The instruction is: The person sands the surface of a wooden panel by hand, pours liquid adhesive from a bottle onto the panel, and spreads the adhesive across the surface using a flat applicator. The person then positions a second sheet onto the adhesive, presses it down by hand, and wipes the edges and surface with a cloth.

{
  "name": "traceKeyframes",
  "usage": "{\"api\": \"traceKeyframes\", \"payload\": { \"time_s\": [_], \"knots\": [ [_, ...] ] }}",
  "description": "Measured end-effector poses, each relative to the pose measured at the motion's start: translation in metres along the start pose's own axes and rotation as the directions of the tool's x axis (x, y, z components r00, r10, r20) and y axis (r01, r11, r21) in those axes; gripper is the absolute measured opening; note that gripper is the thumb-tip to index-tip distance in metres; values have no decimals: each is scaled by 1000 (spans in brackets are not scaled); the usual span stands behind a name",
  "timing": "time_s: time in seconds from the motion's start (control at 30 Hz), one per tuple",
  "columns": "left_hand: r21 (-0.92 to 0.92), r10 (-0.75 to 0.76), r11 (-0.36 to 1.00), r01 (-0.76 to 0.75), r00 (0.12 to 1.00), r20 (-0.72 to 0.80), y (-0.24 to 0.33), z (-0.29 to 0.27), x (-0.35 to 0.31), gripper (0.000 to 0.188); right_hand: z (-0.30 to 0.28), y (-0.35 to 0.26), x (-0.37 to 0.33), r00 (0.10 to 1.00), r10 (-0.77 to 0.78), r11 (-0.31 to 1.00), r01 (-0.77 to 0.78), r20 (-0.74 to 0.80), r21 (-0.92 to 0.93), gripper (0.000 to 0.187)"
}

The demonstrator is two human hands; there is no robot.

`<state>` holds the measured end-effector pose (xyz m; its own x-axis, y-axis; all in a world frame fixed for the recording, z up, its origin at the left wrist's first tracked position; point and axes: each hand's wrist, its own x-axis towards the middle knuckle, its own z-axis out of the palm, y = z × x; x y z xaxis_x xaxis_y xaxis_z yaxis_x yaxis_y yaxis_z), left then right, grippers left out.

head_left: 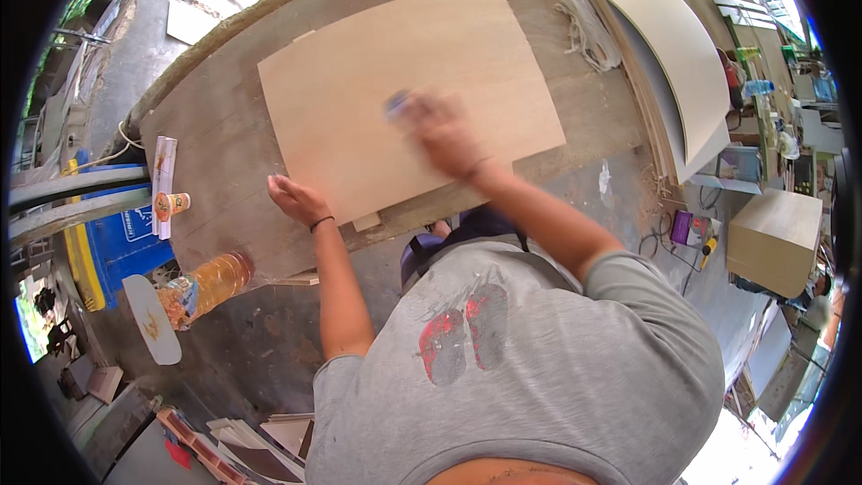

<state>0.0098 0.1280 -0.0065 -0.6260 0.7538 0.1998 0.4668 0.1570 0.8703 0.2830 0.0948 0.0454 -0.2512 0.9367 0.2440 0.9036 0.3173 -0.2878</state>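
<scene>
Cluttered workshop space is surrounding me in the head view, with a broad, worn, grey-brown wooden table (211, 148) spreading beneath my hands. Across it a pale tan, four-sided plywood panel (386, 63) is lying flat, its near edge running close to my body. Small light-wood strips (366, 222) are poking out from under its far and near edges, apparently lifting it slightly off the tabletop. My right hand (438, 133) is reaching over the panel's middle and showing as a blur; its fingers appear to be closing around a small blue-and-white object (397, 105), though I cannot tell the exact grip. My left hand (301, 199) is lining up with the panel's near left corner, fingers lying close together and slightly curled, probably steadying the sheet; whether they are pressing on it, I cannot tell.

On the right, a bundled off-white cloth (588, 34) is sitting beyond the panel's edge, near a curved cream sheet (678, 45) topping stacked boards, which is probably limiting wide swings that way. On the left, a stretch of tabletop is offering elbow room before a long whitish strip (163, 162), an orange-and-white cup (171, 205) and an amber plastic bottle (220, 278) are crowding the outer edge, presumably sitting there to spare my arms.
</scene>
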Motion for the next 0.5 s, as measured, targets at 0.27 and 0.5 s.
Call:
{"api": "traceKeyframes", "payload": {
  "time_s": [0.27, 0.5],
  "knots": [
    [22, -9, 1000, 10, 1000, -26, 3, -4, -7, 57, 61, 46, 69, 997, -73, 989, 77, 31, -129, 44],
    [131, -3, 991, 9, 999, -48, 4, 1, -5, 56, 1, 221, 85, 900, 85, 969, -174, -428, -174, 44]
  ]
}}
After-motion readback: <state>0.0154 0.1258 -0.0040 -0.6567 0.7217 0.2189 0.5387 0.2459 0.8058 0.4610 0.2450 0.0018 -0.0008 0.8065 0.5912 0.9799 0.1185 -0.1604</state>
